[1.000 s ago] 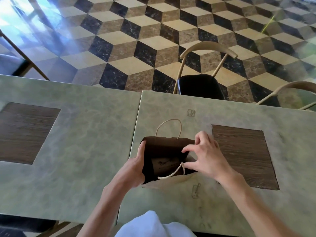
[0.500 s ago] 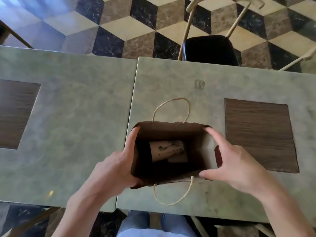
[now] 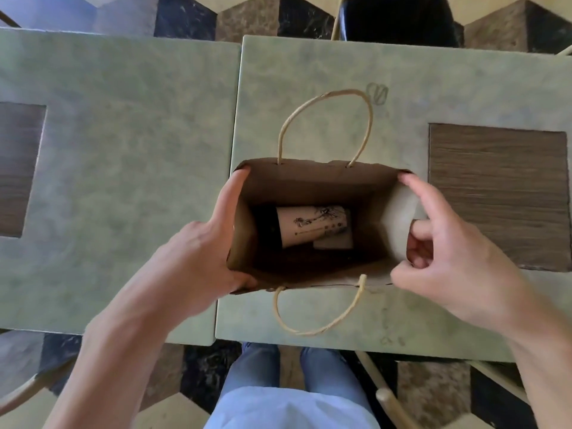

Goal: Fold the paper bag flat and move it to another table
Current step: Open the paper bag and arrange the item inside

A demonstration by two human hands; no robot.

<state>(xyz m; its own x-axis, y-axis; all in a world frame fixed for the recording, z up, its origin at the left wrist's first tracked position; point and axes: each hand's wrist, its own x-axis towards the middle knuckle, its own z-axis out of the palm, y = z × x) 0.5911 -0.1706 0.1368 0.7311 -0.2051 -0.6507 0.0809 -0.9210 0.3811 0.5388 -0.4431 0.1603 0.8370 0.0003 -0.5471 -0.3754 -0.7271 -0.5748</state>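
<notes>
Both hands, left (image 3: 201, 258) and right (image 3: 442, 261), grip the upright brown paper bag (image 3: 309, 178), unfolded, printed cup (image 3: 312, 224) inside.

Soft, even daylight fills the scene, fairly bright, with no harsh glare on the matte green desk (image 3: 309, 66). A bluish sheen lies on the polished floor (image 3: 46, 10) past the desk's far left corner. The inside of the paper bag (image 3: 309, 181) falls into deep shadow towards its bottom. Wide-angle distortion bows the desk's edges. Both forearms blur slightly near the lower corners.
</notes>
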